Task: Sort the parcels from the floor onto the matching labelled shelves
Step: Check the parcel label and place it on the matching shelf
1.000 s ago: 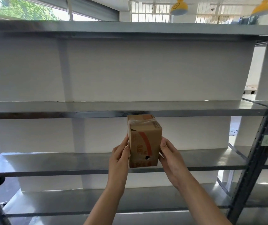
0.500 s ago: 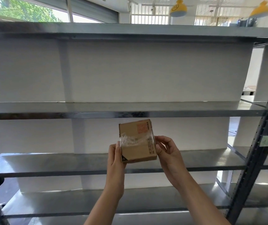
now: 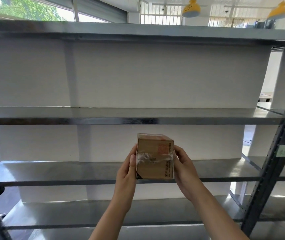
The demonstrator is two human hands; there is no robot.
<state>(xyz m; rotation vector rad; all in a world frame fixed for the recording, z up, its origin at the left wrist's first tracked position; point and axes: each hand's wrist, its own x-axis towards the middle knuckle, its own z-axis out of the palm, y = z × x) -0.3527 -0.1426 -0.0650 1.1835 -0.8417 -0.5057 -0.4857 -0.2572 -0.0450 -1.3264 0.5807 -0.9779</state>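
— Where was the parcel when you looked?

— Up in front of the metal rack (image 3: 138, 120), held between both hands. It was a small cardboard parcel (image 3: 155, 160), upright, with clear tape across its middle and red print near the top right. Its bottom edge lined up with the front lip of the lower shelf (image 3: 51, 183); I couldn't tell whether it touched.

— And the grip?

— The left hand (image 3: 126, 172) clasped the left side, with the thumb lying along the front edge and the other fingers hidden behind. The right hand (image 3: 185, 170) had its fingers curled round the right side. Both were holding it firmly.

— Anything else around?

— A dark perforated upright (image 3: 276, 163) stood on the right with a pale green label (image 3: 284, 150) stuck on it, well apart from the parcel. Two yellow hanging lamps (image 3: 191, 8) showed above the top shelf.
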